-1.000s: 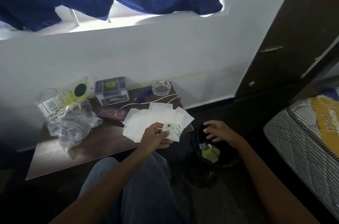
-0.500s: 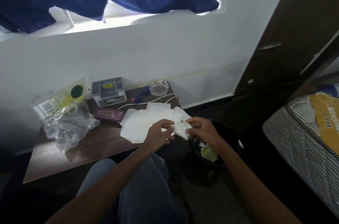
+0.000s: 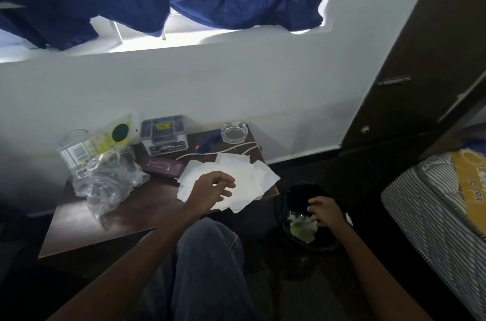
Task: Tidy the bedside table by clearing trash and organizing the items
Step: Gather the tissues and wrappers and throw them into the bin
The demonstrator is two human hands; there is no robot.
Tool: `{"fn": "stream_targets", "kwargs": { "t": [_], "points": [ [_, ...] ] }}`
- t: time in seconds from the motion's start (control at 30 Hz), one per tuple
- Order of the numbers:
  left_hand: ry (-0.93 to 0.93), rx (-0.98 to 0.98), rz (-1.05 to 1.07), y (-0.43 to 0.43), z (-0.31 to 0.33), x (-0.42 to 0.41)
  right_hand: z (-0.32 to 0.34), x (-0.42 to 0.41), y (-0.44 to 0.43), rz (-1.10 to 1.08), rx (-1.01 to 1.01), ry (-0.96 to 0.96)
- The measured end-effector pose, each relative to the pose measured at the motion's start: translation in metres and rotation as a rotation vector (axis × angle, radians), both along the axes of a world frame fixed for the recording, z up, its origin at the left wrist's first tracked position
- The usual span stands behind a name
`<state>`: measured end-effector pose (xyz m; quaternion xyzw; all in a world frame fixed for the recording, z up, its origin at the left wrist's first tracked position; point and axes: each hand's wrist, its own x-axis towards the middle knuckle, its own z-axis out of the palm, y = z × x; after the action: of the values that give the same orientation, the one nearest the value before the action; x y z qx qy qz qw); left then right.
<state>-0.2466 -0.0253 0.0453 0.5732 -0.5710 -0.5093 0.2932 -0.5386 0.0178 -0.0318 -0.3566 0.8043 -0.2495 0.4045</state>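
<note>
A loose pile of white paper sheets (image 3: 244, 178) lies at the right front of the dark wooden bedside table (image 3: 110, 223). My left hand (image 3: 213, 189) hovers over the pile with fingers loosely curled, holding nothing. My right hand (image 3: 324, 213) is down over the black trash bin (image 3: 286, 205) on the floor to the table's right, fingers spread above white and green scraps (image 3: 302, 227) inside it. Nothing shows in that hand.
On the table stand crumpled clear plastic bags (image 3: 110, 181), a yellow-green package (image 3: 100, 142), a grey box (image 3: 164, 134), a maroon case (image 3: 161, 167), a glass ashtray (image 3: 234, 132), a blue lighter (image 3: 207, 144) and a white cord (image 3: 223, 151). A striped mattress (image 3: 434, 210) lies right, a dark wardrobe (image 3: 420, 57) behind.
My right hand took the small white-and-green scrap from my left hand at the table edge and moved down over the bin. My left hand now holds nothing.
</note>
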Motion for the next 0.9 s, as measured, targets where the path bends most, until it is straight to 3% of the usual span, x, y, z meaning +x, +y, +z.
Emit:
{"fn": "stream_targets", "kwargs": {
  "t": [0.1,0.47,0.7,0.8,0.9],
  "points": [
    [0.004,0.012,0.048,-0.001,0.000,0.019,0.013,0.023,-0.006,0.168,0.016,-0.153],
    [-0.052,-0.072,0.400,-0.005,-0.013,0.134,0.078,0.131,-0.050,0.510,-0.100,-0.259],
    [-0.226,-0.163,0.891,-0.011,-0.026,0.206,0.078,0.204,-0.065,0.653,-0.058,-0.245],
    [-0.341,-0.114,0.864,-0.024,-0.034,0.225,0.074,0.228,-0.065,0.688,-0.027,-0.253],
    [-0.309,0.029,0.802,-0.034,-0.043,0.232,0.072,0.244,-0.064,0.713,-0.006,-0.257]
  ]
}}
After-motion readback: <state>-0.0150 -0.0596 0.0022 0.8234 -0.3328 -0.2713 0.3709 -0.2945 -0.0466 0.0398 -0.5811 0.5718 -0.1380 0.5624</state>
